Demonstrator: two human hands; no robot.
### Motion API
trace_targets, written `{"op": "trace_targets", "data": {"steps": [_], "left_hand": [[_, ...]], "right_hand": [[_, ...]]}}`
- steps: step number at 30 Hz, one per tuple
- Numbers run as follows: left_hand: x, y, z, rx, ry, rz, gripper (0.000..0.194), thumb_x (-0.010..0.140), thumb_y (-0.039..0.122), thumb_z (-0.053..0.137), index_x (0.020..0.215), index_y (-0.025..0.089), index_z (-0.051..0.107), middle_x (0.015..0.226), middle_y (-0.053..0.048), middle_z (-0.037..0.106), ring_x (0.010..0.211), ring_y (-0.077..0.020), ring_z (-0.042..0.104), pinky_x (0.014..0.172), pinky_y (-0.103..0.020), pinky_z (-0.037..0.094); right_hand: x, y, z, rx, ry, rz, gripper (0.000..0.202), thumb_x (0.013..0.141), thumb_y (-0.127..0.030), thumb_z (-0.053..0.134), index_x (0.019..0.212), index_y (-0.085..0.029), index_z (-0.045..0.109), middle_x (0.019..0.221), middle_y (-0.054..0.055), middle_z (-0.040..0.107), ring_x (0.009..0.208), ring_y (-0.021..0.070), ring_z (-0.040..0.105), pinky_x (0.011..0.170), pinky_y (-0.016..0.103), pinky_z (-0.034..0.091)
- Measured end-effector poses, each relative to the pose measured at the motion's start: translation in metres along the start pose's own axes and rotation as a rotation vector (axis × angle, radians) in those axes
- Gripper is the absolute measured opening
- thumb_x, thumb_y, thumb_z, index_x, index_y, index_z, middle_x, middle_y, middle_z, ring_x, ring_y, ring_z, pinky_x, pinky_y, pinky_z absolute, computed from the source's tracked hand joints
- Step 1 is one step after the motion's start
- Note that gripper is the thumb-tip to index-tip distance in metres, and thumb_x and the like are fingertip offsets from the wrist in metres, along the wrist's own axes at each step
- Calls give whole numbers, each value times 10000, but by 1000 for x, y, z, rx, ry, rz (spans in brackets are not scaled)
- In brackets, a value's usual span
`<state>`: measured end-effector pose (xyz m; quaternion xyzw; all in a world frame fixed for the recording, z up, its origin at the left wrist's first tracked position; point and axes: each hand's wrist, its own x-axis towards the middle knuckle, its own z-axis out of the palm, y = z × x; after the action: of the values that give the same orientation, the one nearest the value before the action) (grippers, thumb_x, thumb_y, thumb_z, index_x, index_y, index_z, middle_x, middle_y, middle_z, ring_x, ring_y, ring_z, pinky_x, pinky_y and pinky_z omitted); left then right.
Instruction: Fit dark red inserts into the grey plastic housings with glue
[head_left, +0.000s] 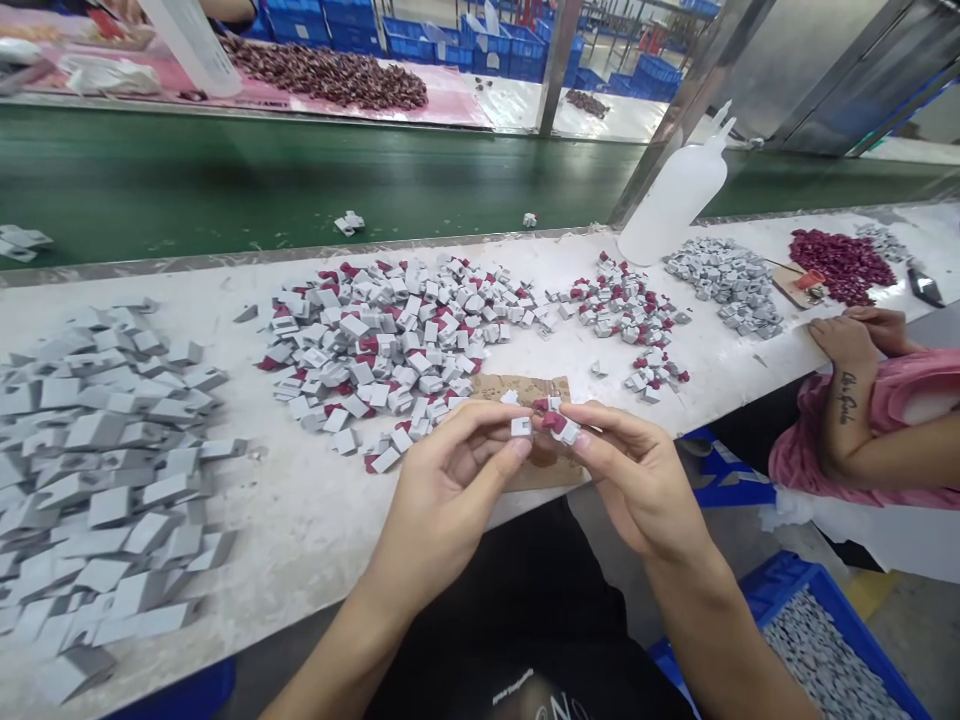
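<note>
My left hand (457, 480) pinches a small grey plastic block (520, 427) between thumb and forefinger. Close beside it, my right hand (637, 470) grips a grey and dark red plastic piece (559, 424). The two parts are held near each other; whether they touch I cannot tell. Under both hands lies a stained brown cardboard sheet (547, 475) at the table's front edge. Just behind my hands spreads a heap of grey and dark red pieces (405, 330). Plain grey blocks (112, 430) are piled at the left.
A smaller mixed pile (622, 310) and a white squeeze bottle (675, 195) stand right of the heap. A green conveyor belt (300, 180) runs behind the white table (300, 530). At right, a co-worker's hands (855, 335) rest near other piles. A blue crate (847, 640) sits below.
</note>
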<state>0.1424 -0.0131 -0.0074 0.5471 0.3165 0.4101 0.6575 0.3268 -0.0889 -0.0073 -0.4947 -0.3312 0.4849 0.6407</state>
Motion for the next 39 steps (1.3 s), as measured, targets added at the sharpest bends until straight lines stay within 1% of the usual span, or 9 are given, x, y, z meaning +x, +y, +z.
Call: {"op": "trace_targets", "data": {"steps": [12,18,21,24,28,30,32,36,39], "left_hand": [[6,-3,-2,57,-77,48,128,1067,227,845,1150,287,922,1151,-51,837,1061,-196,830,926,-264,716],[10,12,-9,204,-68,106,117,1064,248,820,1127,277,914,1090,-61,815,1012,-215,804,867,-289,705],[18,30,-23,309,-52,96,96,1047,307,814,1094,275,891,1067,-62,840,987,-244,821,857,-331,713],[35,56,-47,467,-34,-3,222,1012,470,841,1133,288,875,1046,-68,872,970,-297,844,823,-391,716],[85,88,-80,850,120,-2,310,979,557,808,1099,281,882,1038,-95,876,877,-321,792,754,-430,659],[124,95,-89,994,206,-12,197,972,437,808,1032,262,874,1025,-106,869,903,-325,774,813,-444,645],[166,95,-91,1076,254,-70,75,957,283,818,994,235,862,1031,-119,863,986,-331,782,919,-452,635],[248,73,-89,1133,250,-211,57,982,171,850,1038,163,854,1081,-141,853,1036,-305,809,1009,-447,637],[300,48,-84,1144,217,-297,233,1077,308,853,1240,145,820,1261,-129,830,1134,-280,809,1030,-466,682]], "right_hand": [[2,-3,-3,-227,-61,-80,156,1054,-324,919,1182,-388,982,1143,38,904,1115,227,857,1001,336,713],[10,-14,4,-271,-121,-135,158,1050,-329,913,1193,-338,979,1086,58,896,1031,231,847,930,358,724],[32,-27,10,-265,-266,-69,177,1045,-364,912,1203,-312,972,1142,68,903,993,241,863,863,375,742],[90,-41,19,-432,-324,-90,329,1012,-413,934,1328,-317,931,1258,81,904,1034,284,865,876,439,749],[218,-40,39,-999,-38,-327,430,1138,-189,654,1527,-257,823,1519,128,803,1210,291,812,1103,480,677],[280,-29,52,-1092,-20,-309,416,1121,-125,640,1489,-183,826,1655,173,708,1363,333,755,1249,513,591],[329,-18,62,-1131,-39,-274,341,1133,-219,731,1463,-180,809,1681,180,675,1437,354,715,1280,557,573],[377,-3,70,-1171,-57,-210,434,1145,-457,807,1507,-228,734,1563,134,728,1326,310,764,1114,552,685],[379,-6,63,-1146,-27,-201,354,1135,-399,820,1422,-196,775,1460,126,778,1265,294,787,1085,520,694]]}}
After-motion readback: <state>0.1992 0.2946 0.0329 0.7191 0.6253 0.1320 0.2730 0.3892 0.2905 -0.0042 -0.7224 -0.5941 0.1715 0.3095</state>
